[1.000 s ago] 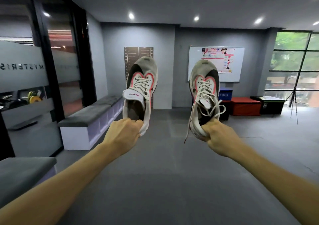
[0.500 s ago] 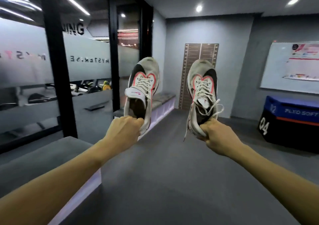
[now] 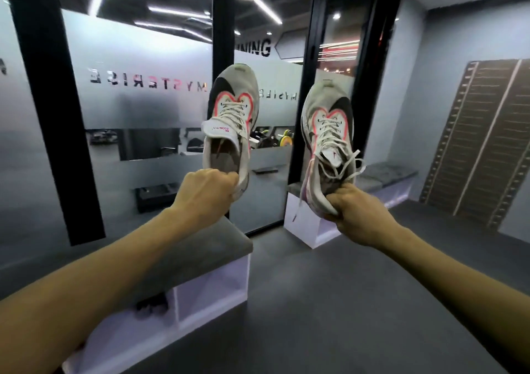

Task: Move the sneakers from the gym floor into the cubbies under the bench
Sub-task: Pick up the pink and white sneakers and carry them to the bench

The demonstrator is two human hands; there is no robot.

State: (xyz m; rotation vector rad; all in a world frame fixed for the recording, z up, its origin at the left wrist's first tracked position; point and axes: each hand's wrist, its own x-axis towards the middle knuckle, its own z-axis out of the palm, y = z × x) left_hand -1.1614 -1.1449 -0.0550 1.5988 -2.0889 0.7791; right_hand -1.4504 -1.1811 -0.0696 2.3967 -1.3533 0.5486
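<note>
Turned from the open gym floor since a second ago: left hand (image 3: 205, 191) and right hand (image 3: 354, 210) each clenched on a sneaker heel, left sneaker (image 3: 229, 124) and right sneaker (image 3: 327, 141) toes-up, bench (image 3: 218, 242) cubbies (image 3: 210, 293) now just below the left hand, stowing seemingly next.

Near counter (image 3: 218, 239): grey padded top, white base, open cubbies (image 3: 209, 296) underneath facing floor. Dark item (image 3: 152, 302) in left cubby, too blurred to identify, possibly shoe. Right cubby shows only white walls. Far counter (image 3: 384, 177): same build, runs along glass wall toward back corner, top bare where visible. Both stand on dark grey floor (image 3: 329, 302), separated by gap at black door frame.
</note>
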